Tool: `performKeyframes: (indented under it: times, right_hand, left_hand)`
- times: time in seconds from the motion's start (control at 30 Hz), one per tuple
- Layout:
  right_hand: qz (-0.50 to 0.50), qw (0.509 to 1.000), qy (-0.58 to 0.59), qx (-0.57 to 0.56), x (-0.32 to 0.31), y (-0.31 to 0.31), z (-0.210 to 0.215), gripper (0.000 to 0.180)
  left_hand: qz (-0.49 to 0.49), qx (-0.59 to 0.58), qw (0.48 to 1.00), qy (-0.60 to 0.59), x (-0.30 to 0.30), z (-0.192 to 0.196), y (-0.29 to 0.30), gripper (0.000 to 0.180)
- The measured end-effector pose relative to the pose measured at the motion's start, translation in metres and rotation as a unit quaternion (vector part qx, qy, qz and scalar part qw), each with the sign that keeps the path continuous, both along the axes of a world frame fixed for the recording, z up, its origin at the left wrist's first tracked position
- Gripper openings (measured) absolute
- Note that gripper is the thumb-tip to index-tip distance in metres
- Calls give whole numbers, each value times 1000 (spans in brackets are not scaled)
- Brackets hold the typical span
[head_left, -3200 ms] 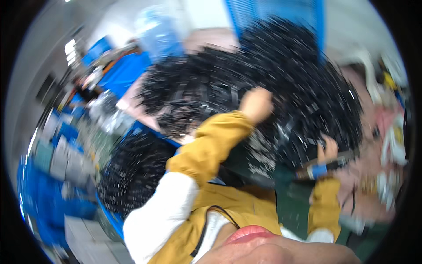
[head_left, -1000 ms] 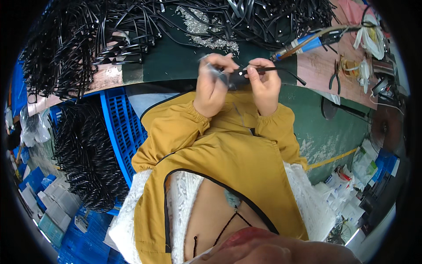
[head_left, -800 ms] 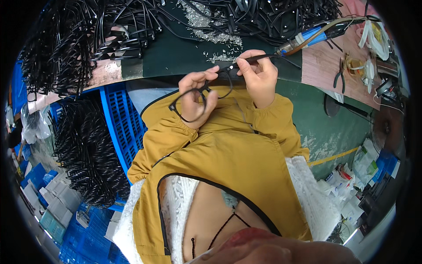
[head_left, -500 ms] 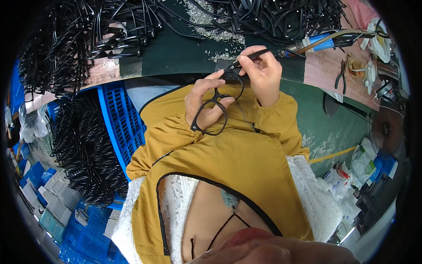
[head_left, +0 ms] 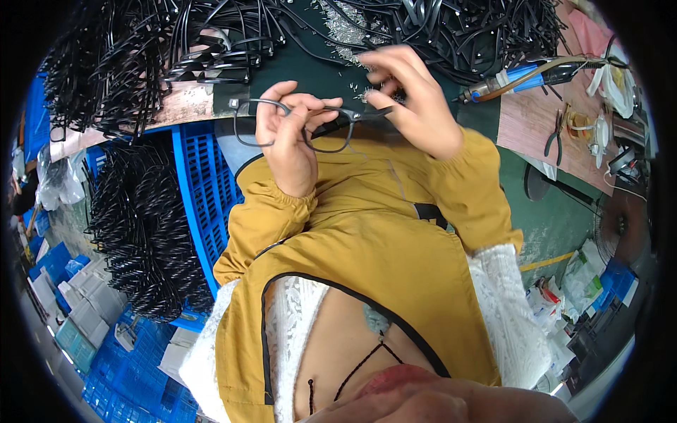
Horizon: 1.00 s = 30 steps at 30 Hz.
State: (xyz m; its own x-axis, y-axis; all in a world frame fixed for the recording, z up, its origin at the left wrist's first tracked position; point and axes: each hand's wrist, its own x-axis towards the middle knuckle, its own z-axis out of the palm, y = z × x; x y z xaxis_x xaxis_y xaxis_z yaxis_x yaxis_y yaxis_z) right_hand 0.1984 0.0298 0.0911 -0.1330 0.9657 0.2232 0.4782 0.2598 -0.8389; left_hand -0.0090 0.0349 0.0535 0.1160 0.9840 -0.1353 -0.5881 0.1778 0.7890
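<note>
My left hand (head_left: 288, 144) pinches a black eyeglass frame (head_left: 328, 150) around its bridge, thumb and fingers closed on it. The frame is held level over my lap, near the table edge, with one rim on each side of the hand. At its right hinge a black temple (head_left: 372, 113) runs toward my right hand (head_left: 423, 106) and disappears behind it. The right hand is slightly blurred; its thumb and curved forefinger are apart, beside a scatter of tiny silvery screw-like pieces (head_left: 343, 32). Nothing shows between those two fingertips.
Heaps of black temples (head_left: 106, 70) cover the table's left, and another pile (head_left: 465, 32) lies at the back right. A blue-handled tool (head_left: 518, 81) and pliers (head_left: 556, 134) lie to the right. A blue crate (head_left: 194, 190) stands at my left beside bundled black temples (head_left: 144, 233).
The glasses have turned from slanted to level and moved left with my left hand. My right hand has shifted its hold away from the hinge, its fingers spreading toward the small silvery pieces.
</note>
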Motion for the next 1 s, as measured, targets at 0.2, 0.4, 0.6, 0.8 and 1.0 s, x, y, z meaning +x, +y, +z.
performKeyframes:
  times: [0.2, 0.4, 0.6, 0.8, 1.0]
  right_hand:
    - [-90, 925, -252, 270, -34, 68, -20, 13]
    - [-155, 978, -50, 127, 23, -7, 66, 20]
    - [-146, 988, 40, -21, 31, -43, 40, 18]
    - [-142, 986, 85, -10, 24, -49, -24, 12]
    - [-160, 954, 249, -53, 13, -50, -39, 9]
  left_hand:
    - [-43, 18, 996, 75, -9, -7, 14, 53]
    - [-93, -38, 992, 71, -15, 2, 23, 63]
    - [-335, -148, 930, 21, 3, 12, 10, 61]
    - [-487, -275, 828, 24, 20, 19, -6, 49]
    - [-471, -265, 841, 41, 21, 19, -4, 52]
